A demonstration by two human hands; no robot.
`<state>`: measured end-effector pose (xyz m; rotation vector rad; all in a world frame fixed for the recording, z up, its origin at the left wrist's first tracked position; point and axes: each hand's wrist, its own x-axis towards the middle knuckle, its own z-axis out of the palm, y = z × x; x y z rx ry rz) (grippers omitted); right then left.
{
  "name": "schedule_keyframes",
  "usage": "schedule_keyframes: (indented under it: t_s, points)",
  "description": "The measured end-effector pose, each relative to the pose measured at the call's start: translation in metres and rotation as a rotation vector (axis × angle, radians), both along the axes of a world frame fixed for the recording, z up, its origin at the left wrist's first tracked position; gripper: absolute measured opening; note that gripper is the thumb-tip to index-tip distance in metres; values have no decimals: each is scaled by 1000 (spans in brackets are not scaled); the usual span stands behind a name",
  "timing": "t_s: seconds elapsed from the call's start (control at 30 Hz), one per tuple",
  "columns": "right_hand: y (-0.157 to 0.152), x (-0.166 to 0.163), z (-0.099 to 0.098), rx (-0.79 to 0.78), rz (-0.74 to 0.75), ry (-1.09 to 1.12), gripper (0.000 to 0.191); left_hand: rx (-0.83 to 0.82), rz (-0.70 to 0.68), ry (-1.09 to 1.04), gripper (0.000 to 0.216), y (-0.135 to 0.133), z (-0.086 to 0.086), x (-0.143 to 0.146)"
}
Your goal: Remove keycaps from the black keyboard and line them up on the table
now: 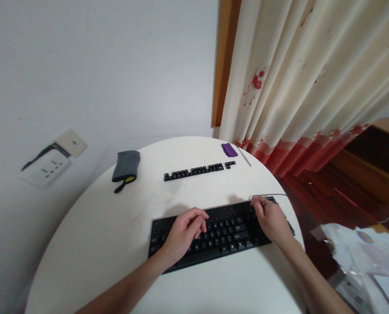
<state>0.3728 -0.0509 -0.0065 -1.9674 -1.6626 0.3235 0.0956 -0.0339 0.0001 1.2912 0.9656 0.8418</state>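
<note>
A black keyboard (pixel 214 233) lies slightly slanted on the white round table (pixel 115 244). My left hand (pixel 188 226) rests over its left-middle part, fingers curled together; whatever they may hold is hidden. Over the right end of the keyboard is my right hand (pixel 269 216), its thumb and fingers pinched near the back edge. Something thin and pale shows at those fingertips, too small to name. Behind the keyboard, loose black keycaps (pixel 194 171) lie in a long row, with a small group of keycaps (pixel 229 164) at its right end.
A grey pouch (pixel 127 165) with a black loop sits at the table's left back. Toward the right back are a folded purple cloth (pixel 229 149) and a thin stick (pixel 245 157). A cable (pixel 276 194) runs off the right edge. Wall and curtain (pixel 263 87) stand behind.
</note>
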Motion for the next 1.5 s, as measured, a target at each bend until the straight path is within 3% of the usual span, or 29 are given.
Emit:
schedule_keyframes:
  t_s: [0.13, 0.37, 0.5, 0.6, 0.7, 0.8, 0.93, 1.13, 1.5]
  points:
    - [2, 11, -4, 9, -49, 305, 47, 2, -8, 2, 19, 0, -2, -1]
    - [5, 22, -14, -29, -91, 626, 53, 5, -20, 4, 18, 1, -6, -1]
    - [9, 17, -2, -9, -133, 690, 51, -10, -24, -18, 17, 0, -9, -1]
    - [12, -7, 23, 29, -36, 698, 48, -5, -24, -47, 18, 0, -10, 0]
    - [14, -44, 51, 15, 169, 686, 44, 56, 3, -54, 25, 1, -10, -1]
    - [13, -80, 66, 45, 409, 616, 39, 82, 17, -54, 42, 2, -10, -3]
    - [9, -107, 55, 148, 522, 603, 35, 57, 29, -74, 34, 4, -8, -5]
    - [4, -105, 27, 230, 544, 635, 30, 4, -16, -94, 23, 5, -7, -7]
    - [3, -104, 24, 192, 518, 787, 38, 29, -139, -177, 24, 5, -6, -9]
